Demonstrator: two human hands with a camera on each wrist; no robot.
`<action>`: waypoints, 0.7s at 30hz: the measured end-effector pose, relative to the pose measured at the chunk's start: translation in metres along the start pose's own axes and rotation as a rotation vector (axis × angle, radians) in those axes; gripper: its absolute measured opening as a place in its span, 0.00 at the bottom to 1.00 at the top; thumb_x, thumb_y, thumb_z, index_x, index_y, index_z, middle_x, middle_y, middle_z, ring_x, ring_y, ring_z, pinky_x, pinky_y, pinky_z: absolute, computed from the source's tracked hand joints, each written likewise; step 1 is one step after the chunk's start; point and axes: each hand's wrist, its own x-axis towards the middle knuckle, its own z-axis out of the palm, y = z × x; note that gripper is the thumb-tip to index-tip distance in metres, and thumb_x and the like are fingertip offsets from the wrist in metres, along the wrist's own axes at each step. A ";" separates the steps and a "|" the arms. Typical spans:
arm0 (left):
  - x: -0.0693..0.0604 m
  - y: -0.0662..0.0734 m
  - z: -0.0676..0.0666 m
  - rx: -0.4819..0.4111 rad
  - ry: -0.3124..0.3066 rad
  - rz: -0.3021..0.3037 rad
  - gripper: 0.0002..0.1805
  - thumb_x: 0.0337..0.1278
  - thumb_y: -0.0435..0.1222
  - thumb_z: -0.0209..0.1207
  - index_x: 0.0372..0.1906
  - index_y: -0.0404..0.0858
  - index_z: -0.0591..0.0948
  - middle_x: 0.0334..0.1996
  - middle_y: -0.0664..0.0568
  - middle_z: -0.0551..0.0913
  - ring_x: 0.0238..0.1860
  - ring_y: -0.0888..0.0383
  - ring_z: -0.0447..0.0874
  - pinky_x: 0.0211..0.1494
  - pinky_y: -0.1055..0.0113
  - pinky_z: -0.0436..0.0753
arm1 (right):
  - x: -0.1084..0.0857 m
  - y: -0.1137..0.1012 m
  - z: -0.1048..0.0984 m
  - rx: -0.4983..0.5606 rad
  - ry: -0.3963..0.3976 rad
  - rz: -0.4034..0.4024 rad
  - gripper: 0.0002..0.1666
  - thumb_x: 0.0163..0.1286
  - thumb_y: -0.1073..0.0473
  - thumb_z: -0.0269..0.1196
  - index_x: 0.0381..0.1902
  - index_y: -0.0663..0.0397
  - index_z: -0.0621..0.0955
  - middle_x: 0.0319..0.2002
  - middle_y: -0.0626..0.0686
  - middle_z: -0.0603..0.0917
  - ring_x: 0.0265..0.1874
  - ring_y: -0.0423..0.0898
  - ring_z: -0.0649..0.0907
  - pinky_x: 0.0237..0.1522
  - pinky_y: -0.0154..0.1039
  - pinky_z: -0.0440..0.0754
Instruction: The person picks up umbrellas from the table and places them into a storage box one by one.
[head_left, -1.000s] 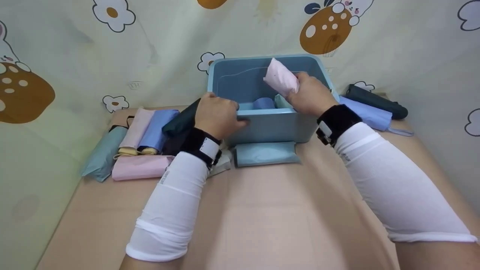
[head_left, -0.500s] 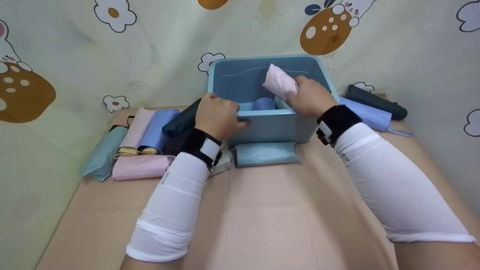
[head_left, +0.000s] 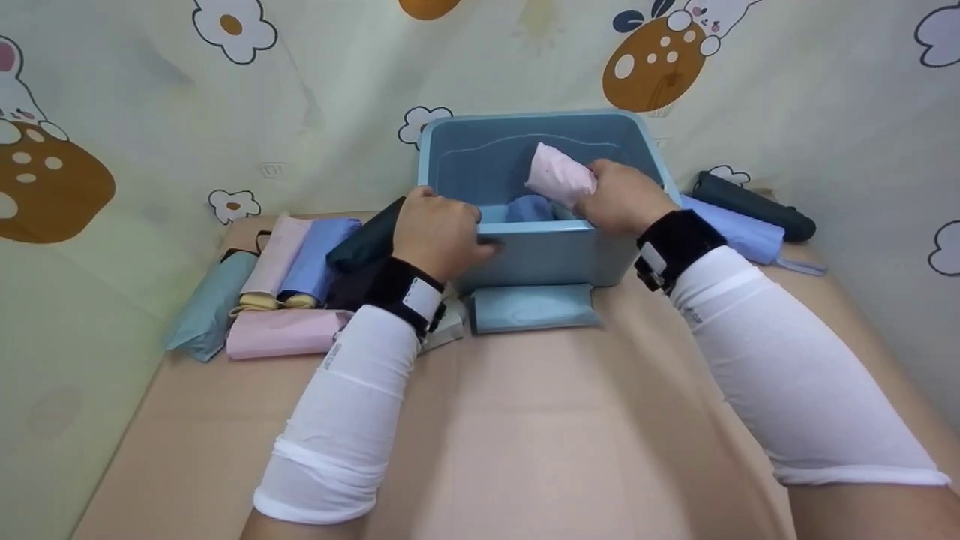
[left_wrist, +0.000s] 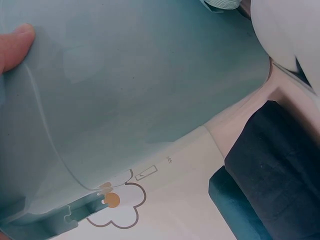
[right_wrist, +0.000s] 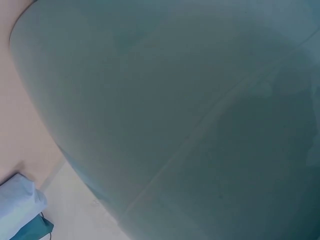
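Pink roll (head_left: 560, 175): in the head view, we see it tilted within the blue bin's opening, near a blue roll (head_left: 529, 209) inside; we judge it light, soft and easily creased, best held gently around its middle.
Right hand (head_left: 624, 196): we see it gripping the roll's lower right end, leaving the other end free.
Blue bin (head_left: 540, 255): we take it for stiff, rather slippery plastic; its rim offers the surest hold.
Left hand (head_left: 437, 234): we see it curled over the bin's near-left rim.
Left wrist view: we find the left thumb (left_wrist: 17, 47) touching the bin's outer wall.
Right wrist view: bin wall fills most of it; we cannot tell the right hand's grip there.
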 end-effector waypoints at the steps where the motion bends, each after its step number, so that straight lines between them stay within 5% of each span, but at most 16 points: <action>1: 0.000 0.000 0.000 0.002 0.003 0.002 0.29 0.60 0.64 0.65 0.30 0.40 0.88 0.22 0.48 0.87 0.34 0.49 0.89 0.62 0.49 0.77 | 0.000 0.000 0.000 -0.007 0.002 -0.005 0.34 0.76 0.51 0.56 0.74 0.61 0.69 0.62 0.65 0.80 0.55 0.63 0.79 0.66 0.65 0.77; 21: -0.001 -0.001 0.001 0.011 0.017 0.016 0.30 0.59 0.65 0.66 0.29 0.41 0.88 0.23 0.48 0.88 0.34 0.49 0.90 0.60 0.50 0.78 | 0.002 -0.001 -0.002 -0.025 -0.105 -0.005 0.33 0.75 0.52 0.56 0.74 0.59 0.73 0.65 0.64 0.80 0.57 0.62 0.79 0.67 0.64 0.75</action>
